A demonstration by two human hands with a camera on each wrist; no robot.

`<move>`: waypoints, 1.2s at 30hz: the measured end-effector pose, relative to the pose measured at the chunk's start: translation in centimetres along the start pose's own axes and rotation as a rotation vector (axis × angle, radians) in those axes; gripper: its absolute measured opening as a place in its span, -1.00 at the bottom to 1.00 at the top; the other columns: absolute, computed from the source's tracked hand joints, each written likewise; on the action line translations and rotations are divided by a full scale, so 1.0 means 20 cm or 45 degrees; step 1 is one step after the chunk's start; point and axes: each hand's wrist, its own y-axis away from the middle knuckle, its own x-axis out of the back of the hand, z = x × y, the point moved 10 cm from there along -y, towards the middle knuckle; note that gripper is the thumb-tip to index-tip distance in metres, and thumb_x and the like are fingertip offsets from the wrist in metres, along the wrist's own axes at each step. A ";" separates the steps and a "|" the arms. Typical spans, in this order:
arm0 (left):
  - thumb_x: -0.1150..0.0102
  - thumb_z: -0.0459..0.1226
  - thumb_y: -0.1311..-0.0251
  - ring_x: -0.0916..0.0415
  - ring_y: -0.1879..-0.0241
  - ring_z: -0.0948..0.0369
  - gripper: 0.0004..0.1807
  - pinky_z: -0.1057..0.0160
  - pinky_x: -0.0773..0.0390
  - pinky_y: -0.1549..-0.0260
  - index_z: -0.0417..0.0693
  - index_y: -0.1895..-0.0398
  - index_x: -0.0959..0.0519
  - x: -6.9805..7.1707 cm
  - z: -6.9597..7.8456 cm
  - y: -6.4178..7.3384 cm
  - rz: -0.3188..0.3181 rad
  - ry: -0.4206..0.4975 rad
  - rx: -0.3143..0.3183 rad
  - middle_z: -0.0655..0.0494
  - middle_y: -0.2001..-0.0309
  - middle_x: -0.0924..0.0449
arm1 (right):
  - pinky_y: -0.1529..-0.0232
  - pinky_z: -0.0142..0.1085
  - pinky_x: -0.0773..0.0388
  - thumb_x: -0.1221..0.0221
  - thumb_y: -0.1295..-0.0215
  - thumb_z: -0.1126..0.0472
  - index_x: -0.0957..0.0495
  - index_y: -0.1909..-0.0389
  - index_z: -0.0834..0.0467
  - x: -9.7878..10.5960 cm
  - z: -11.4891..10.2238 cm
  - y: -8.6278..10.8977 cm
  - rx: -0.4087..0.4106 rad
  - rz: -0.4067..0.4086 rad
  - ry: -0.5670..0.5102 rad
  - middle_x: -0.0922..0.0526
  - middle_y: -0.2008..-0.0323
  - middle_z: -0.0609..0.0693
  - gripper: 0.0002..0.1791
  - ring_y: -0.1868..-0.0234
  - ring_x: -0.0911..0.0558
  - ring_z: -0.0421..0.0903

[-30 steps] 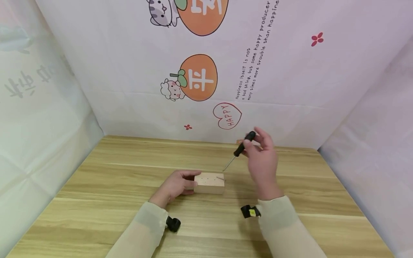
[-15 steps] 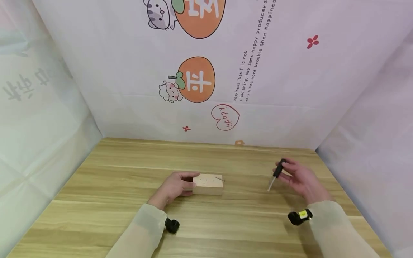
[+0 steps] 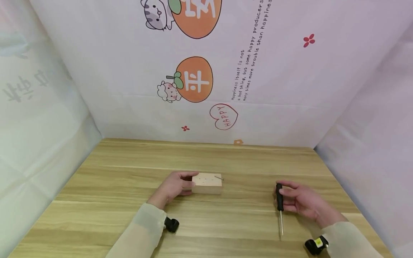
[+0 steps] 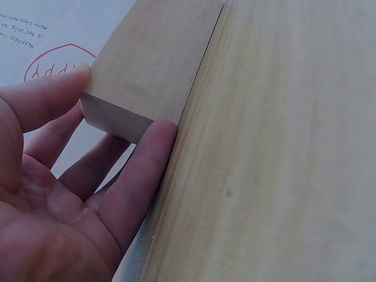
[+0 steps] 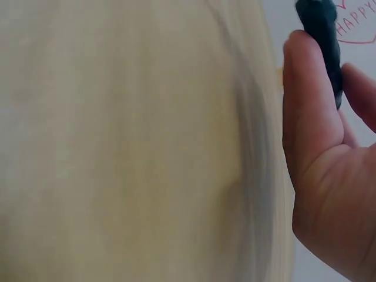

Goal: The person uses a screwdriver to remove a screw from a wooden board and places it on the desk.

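Note:
A small pale wooden block with several holes in its top lies on the wooden table. A thin screw sticks out near the block's far right corner. My left hand grips the block's left end, thumb on one face and fingers on the other side of the wooden block. My right hand rests low on the table at the right and holds the black handle of a screwdriver, whose metal shaft points toward me. In the right wrist view the screwdriver sits between thumb and fingers.
Printed white sheets wall in the table at the back, left and right. Black wrist cameras sit on both sleeves. Bare tabletop lies between the block and the right hand.
My right hand has carried the screwdriver away from the block, to the right and down onto the table. The left hand and the block have stayed put.

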 end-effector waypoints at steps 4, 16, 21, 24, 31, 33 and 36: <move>-0.26 -0.42 -0.29 -0.36 -0.26 -0.06 -0.54 0.06 -0.64 0.06 -0.08 -0.27 -0.58 0.01 0.00 0.00 0.002 -0.003 0.005 -0.21 -0.40 -0.25 | 0.03 0.05 -0.62 -0.11 -0.49 0.29 -0.28 -0.43 0.18 -0.01 0.04 0.01 -0.052 0.034 0.178 -0.64 0.03 0.18 -0.46 0.06 -0.66 0.16; -0.26 -0.43 -0.29 -0.38 -0.24 -0.05 -0.54 0.04 -0.64 0.07 -0.11 -0.26 -0.58 0.01 0.00 0.00 0.008 0.013 -0.002 -0.20 -0.39 -0.27 | 0.25 0.02 -0.69 -0.28 -0.32 0.32 -0.30 -0.40 0.34 -0.05 0.01 0.04 -0.016 0.276 0.618 -0.49 -0.06 0.23 -0.34 0.22 -0.64 0.06; -0.27 -0.43 -0.29 -0.40 -0.23 -0.05 -0.55 0.04 -0.65 0.08 -0.12 -0.26 -0.58 0.01 0.00 0.00 0.005 0.004 -0.006 -0.21 -0.39 -0.28 | 0.29 0.00 -0.68 -0.27 -0.30 0.37 -0.37 -0.36 0.32 -0.06 0.00 0.05 -0.021 0.348 0.712 -0.44 -0.12 0.29 -0.40 0.23 -0.62 0.06; -0.27 -0.43 -0.28 -0.41 -0.22 -0.05 -0.54 0.04 -0.65 0.08 -0.12 -0.26 -0.58 0.01 0.00 0.00 0.005 0.007 -0.003 -0.21 -0.39 -0.28 | 0.30 0.00 -0.68 -0.27 -0.29 0.40 -0.38 -0.35 0.33 -0.07 -0.01 0.05 -0.017 0.363 0.734 -0.44 -0.11 0.30 -0.40 0.24 -0.62 0.06; -0.28 -0.42 -0.28 -0.43 -0.20 -0.04 -0.54 0.04 -0.65 0.08 -0.12 -0.26 -0.58 0.00 0.00 0.00 0.000 0.003 -0.003 -0.21 -0.39 -0.26 | 0.32 0.00 -0.68 -0.28 -0.25 0.43 -0.41 -0.31 0.35 -0.08 -0.03 0.06 0.007 0.393 0.793 -0.45 -0.11 0.31 -0.42 0.24 -0.61 0.06; -0.27 -0.43 -0.28 -0.42 -0.20 -0.04 -0.54 0.04 -0.65 0.08 -0.12 -0.26 -0.58 0.01 0.00 0.00 0.000 0.004 -0.003 -0.21 -0.40 -0.26 | 0.32 0.00 -0.68 -0.28 -0.24 0.43 -0.41 -0.29 0.36 -0.08 -0.03 0.05 0.017 0.397 0.814 -0.46 -0.09 0.31 -0.42 0.23 -0.61 0.06; -0.27 -0.43 -0.28 -0.41 -0.22 -0.05 -0.53 0.04 -0.64 0.07 -0.12 -0.27 -0.57 0.01 0.00 -0.01 -0.003 0.007 -0.008 -0.21 -0.40 -0.25 | 0.33 -0.01 -0.68 -0.29 -0.21 0.46 -0.42 -0.26 0.39 -0.08 -0.03 0.05 0.038 0.402 0.840 -0.48 -0.05 0.30 -0.43 0.23 -0.61 0.04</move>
